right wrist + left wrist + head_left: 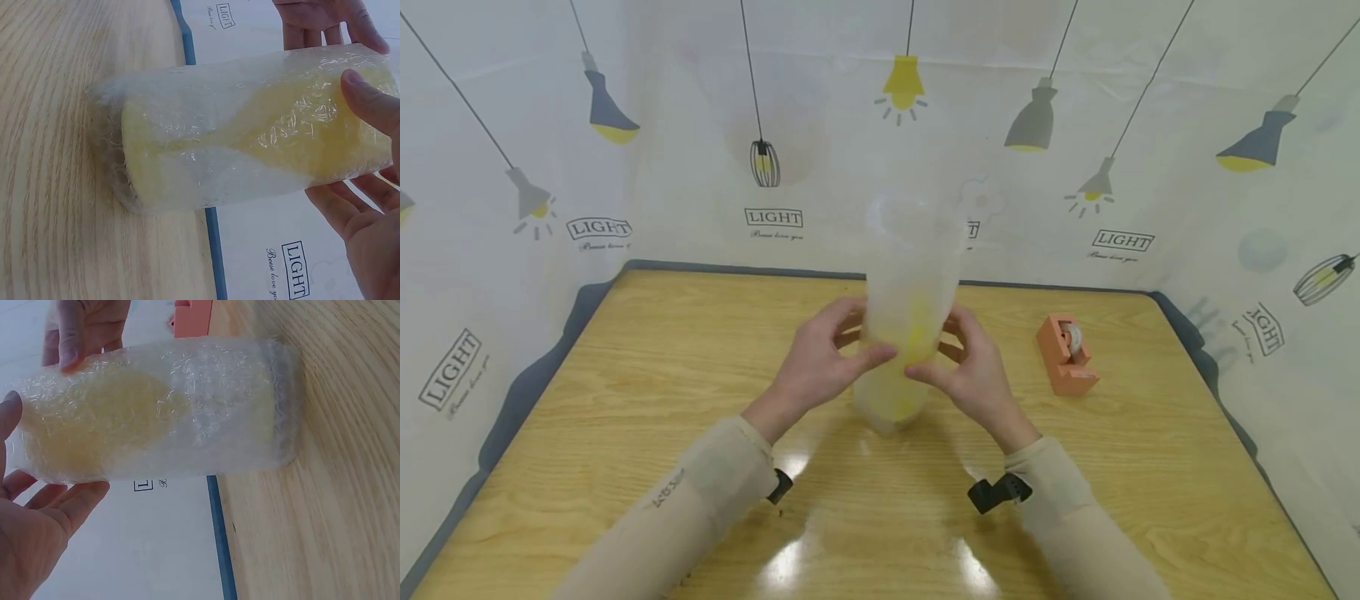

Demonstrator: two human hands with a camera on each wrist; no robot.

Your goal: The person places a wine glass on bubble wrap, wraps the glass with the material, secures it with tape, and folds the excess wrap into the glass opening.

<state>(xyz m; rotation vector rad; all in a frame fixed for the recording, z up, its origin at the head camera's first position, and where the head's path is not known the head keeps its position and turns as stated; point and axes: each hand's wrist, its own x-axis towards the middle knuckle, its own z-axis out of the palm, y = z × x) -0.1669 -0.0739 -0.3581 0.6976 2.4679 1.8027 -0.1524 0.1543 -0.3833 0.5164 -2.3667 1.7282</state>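
Bubble wrap [895, 275] stands upright as a tall tube at the middle of the table. Through it shows a yellow stemmed glass [294, 131], its round foot near the table and its bowl higher up; the wrap blurs its outline. My left hand [823, 354] grips the tube from the left, thumb across the front and fingers around the side. From the right, my right hand [970, 367] holds it the same way, the two thumb tips close together. In the left wrist view, the wrap's lower end [287, 403] sits at the wooden tabletop.
To the right of the wrap stands an orange tape dispenser [1067, 358] with a tape roll in it. The wooden table [662, 358] ends at the back and sides against a white curtain [685, 167] printed with lamps. Black straps [1000, 492] are on both wrists.
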